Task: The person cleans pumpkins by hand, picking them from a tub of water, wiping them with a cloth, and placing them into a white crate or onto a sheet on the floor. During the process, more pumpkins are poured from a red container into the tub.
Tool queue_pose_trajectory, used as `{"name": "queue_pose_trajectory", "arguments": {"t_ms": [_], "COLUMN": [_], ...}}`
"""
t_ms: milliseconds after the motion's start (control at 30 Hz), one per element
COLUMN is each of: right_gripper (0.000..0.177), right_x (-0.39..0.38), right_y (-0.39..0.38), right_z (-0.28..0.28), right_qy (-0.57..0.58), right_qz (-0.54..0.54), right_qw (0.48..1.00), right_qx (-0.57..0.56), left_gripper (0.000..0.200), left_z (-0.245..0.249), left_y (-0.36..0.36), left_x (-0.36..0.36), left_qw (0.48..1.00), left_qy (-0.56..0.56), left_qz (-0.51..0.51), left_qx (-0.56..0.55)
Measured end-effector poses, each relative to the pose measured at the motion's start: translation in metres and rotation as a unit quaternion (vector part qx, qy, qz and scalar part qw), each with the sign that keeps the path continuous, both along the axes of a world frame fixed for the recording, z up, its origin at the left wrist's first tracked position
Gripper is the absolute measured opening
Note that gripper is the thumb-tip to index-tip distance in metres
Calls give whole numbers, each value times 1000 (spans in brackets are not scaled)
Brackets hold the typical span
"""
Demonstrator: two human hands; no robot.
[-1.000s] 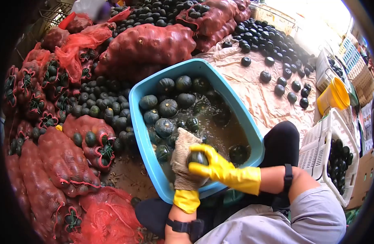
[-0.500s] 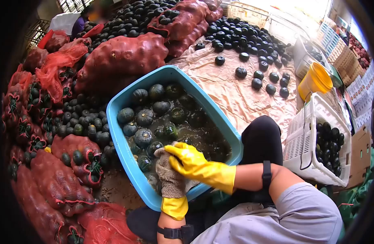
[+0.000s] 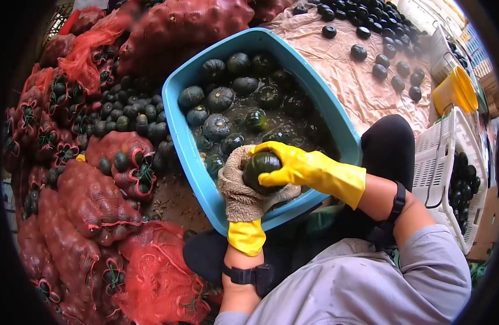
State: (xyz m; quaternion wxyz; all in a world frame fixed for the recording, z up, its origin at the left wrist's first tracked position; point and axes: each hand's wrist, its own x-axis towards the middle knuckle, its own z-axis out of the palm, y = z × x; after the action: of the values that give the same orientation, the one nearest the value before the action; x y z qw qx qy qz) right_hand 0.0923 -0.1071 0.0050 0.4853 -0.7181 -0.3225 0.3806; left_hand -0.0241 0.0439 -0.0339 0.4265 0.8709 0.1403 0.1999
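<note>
A dark green kabocha pumpkin [image 3: 262,172], wet and shiny, is held over the near end of a blue tub [image 3: 180,146]. My right hand [image 3: 301,169], in a yellow rubber glove, is closed round its right side. A brown terry cloth [image 3: 244,203] covers my left hand [image 3: 246,230], whose yellow glove cuff shows below. That hand cups the pumpkin through the cloth from the left and beneath; its fingers are hidden. More green pumpkins [image 3: 221,99] sit in the tub's murky water [image 3: 309,130].
Red mesh sacks [image 3: 97,200] of pumpkins crowd the left and back. Loose pumpkins [image 3: 359,52] lie on a pale sheet [image 3: 336,70] at the far right. A yellow bucket [image 3: 454,91] and a white crate [image 3: 436,162] holding dark pumpkins stand on the right.
A pumpkin now shows between my hands, where earlier only the cloth was visible under my right glove. My right hand has opened wider round it. The view has tilted down.
</note>
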Motion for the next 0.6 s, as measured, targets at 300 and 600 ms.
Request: {"name": "queue_pose_trajectory", "arguments": {"t_ms": [300, 600], "right_gripper": [84, 77], "right_x": [-14, -28], "right_y": [5, 16], "right_z": [-9, -61], "right_qy": [-151, 145], "right_qz": [-46, -241], "right_qw": [986, 954], "right_qx": [47, 104], "left_gripper": [68, 57], "left_z": [5, -8], "left_y": [-10, -26], "left_x": [19, 18], "left_qw": [964, 971], "left_qy": [-61, -93], "left_qz": [54, 89], "left_qx": [-254, -202]}}
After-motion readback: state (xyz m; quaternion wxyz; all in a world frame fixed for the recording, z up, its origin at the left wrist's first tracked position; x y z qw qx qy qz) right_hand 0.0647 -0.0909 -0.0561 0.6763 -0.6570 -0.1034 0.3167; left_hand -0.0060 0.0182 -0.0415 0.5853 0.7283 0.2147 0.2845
